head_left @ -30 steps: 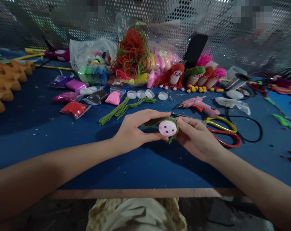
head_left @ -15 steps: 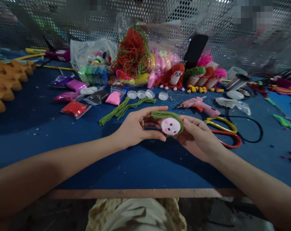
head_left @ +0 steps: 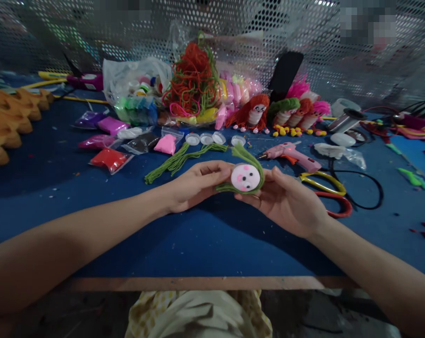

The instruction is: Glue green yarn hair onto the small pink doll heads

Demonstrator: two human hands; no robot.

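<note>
Between my hands is a small round doll head (head_left: 245,178) with a pale disc face, black dot eyes and pink cheeks. Green yarn hair (head_left: 259,170) runs round its right side, and loose ends point up and left. My left hand (head_left: 201,184) pinches the head at its left edge, thumb in front. From the right, my right hand (head_left: 290,199) cradles it with fingers behind and beneath, its thumb raised off the face. Cut green yarn strands (head_left: 177,160) lie behind my left hand, close to several white caps (head_left: 238,140).
Right of my hands lie a pink glue gun (head_left: 292,155) and scissors with yellow and red handles (head_left: 339,203). Finished yarn-haired dolls (head_left: 256,112) stand behind. Bags of clay (head_left: 110,159), a tangled yarn pile (head_left: 194,80) and an orange egg tray (head_left: 11,115) occupy the left and back.
The doll head has turned and shifted slightly left. My left hand has closed on its left edge. My right thumb has lifted away from the yarn.
</note>
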